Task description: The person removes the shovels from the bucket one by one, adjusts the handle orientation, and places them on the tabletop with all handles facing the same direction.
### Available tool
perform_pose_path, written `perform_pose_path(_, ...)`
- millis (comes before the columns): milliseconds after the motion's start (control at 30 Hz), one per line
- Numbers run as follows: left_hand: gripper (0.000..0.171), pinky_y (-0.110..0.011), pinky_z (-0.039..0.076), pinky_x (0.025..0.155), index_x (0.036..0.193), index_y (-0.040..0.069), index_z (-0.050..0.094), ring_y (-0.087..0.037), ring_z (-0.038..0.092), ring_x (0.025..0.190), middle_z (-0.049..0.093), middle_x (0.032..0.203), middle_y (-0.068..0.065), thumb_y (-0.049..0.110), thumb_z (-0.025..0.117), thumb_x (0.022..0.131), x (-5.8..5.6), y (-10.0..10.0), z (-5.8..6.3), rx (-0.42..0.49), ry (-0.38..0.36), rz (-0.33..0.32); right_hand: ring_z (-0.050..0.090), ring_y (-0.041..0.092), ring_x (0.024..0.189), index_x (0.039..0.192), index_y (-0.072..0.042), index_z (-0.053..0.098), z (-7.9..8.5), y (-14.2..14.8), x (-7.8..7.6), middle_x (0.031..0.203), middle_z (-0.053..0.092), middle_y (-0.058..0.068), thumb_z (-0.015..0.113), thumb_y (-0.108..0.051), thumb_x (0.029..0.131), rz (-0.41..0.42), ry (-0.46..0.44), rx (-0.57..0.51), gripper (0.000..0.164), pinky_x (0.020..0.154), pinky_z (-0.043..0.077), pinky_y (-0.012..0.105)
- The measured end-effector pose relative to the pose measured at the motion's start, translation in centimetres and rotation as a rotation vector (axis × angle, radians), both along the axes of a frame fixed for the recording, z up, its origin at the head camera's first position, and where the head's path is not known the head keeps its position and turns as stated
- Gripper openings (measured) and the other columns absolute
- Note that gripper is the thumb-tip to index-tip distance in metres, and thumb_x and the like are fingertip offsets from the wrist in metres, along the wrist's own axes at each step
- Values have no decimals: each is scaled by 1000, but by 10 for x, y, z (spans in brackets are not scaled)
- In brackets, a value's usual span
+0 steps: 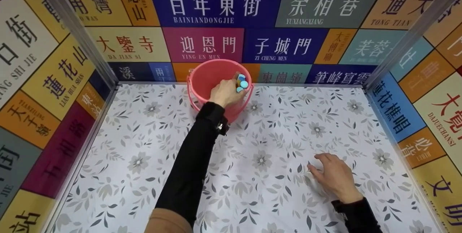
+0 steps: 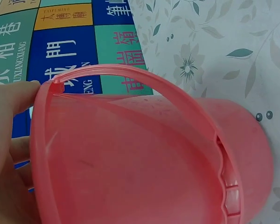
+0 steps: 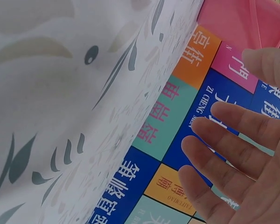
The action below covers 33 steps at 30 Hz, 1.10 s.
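A pink bucket [image 1: 234,112] stands upright against the back wall, its handle hanging down the near side. My left hand [image 1: 226,93] reaches over its mouth and appears to hold some small light-blue, round-ended things [image 1: 242,83] with a brownish part; their kind is unclear. In the left wrist view, the bucket [image 2: 130,158] fills much of the picture, and my left hand [image 2: 9,154] is partly hidden behind its rim. My right hand [image 1: 334,175] hovers above the right side of the floral cloth, fingers spread and holding nothing. The right wrist view shows this hand [image 3: 252,163] palm-on.
White cloth [image 1: 144,189] with grey flowers and leaves covers the surface. Panels with colourful place-name signs [image 1: 211,3] enclose it at the back and both sides. Metal strips [image 1: 68,20] run up the corners.
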<state>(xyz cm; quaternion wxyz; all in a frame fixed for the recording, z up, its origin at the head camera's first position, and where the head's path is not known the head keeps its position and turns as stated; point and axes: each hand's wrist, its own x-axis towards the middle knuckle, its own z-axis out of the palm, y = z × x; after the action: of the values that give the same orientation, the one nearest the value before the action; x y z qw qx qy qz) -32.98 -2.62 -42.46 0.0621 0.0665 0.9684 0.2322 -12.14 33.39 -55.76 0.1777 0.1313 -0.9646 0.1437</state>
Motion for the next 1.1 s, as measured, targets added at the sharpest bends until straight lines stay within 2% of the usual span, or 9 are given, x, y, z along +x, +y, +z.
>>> perform_pose_path(167,47,-50,63,109,124,7,75,-35,75,123,77,132,-19,52,68,110,-5,-1,2,32,-32,-2,78,45,99,110,3,79,0,-1,0,109,81,23,91,-20,89,0,8,2,34,81,64,60)
perform_pose_path(267,49,-49,64,104,116,14,78,-33,76,121,79,129,-17,61,69,106,-41,-6,-33,16,-7,-30,78,45,99,110,3,79,0,-1,1,110,81,23,91,-21,90,0,8,3,34,81,64,60)
perform_pose_path(400,47,-46,63,105,119,21,81,-32,75,122,79,126,-14,64,69,105,-85,-12,-78,16,6,-81,77,47,102,112,4,78,1,0,1,112,81,25,90,-22,92,-16,-36,-2,34,85,64,62)
perform_pose_path(467,46,-42,62,107,128,20,80,-31,74,122,79,127,-14,60,69,107,-92,-14,-83,33,-14,-103,77,48,104,113,4,78,1,0,1,114,81,25,89,-23,93,-27,-62,-2,35,86,64,62)
perform_pose_path(600,45,-39,62,105,140,18,77,-29,74,119,79,129,-13,50,69,110,-95,-14,-84,32,-33,-112,77,47,103,114,4,78,1,1,2,113,81,25,89,-22,93,-28,-75,1,36,86,64,62)
perform_pose_path(733,33,-43,64,102,130,13,78,-32,78,116,80,126,-16,38,65,112,-88,-9,-75,-17,14,-116,77,47,103,114,3,78,1,2,3,113,81,24,89,-22,92,-22,-62,5,35,85,64,61)
perform_pose_path(867,26,-50,68,101,118,6,77,-38,81,114,81,122,-23,23,62,106,-76,-3,-63,-94,78,-113,77,47,105,115,3,78,2,3,3,116,81,25,88,-22,93,-28,-70,7,35,87,64,61)
perform_pose_path(967,34,-52,68,101,132,4,75,-40,82,114,81,123,-26,19,65,104,-71,0,-59,-117,80,-97,77,48,106,115,3,78,2,3,4,116,81,25,88,-23,94,-36,-82,10,35,87,64,62)
perform_pose_path(1100,50,-52,68,103,157,11,64,-39,82,117,79,129,-26,19,64,107,-69,-1,-59,-119,66,-72,76,49,107,116,3,77,3,3,6,117,80,25,87,-23,94,-41,-94,9,36,87,64,63)
